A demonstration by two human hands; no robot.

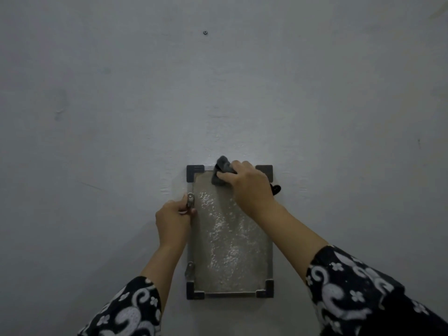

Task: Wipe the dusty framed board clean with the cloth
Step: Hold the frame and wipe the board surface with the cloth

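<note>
Gripping a bunched dark cloth [221,171], the right hand [249,187] pressed it against the framed board's [230,241] top edge. Left hand [172,219] pinched a metal clip [190,201] on the board's left edge. White dust covered the board, which lay against a pale grey surface [121,117].

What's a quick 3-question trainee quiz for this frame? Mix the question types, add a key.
1. True or false: the right hand holds the cloth at the bottom edge of the framed board.
2. What does the left hand grip? A) the cloth B) a metal clip on the board's left edge C) nothing
3. Fill in: white ___ still covers the middle of the board.

Key: 1 false, the cloth is at the top edge; 2 B; 3 dust.
</note>
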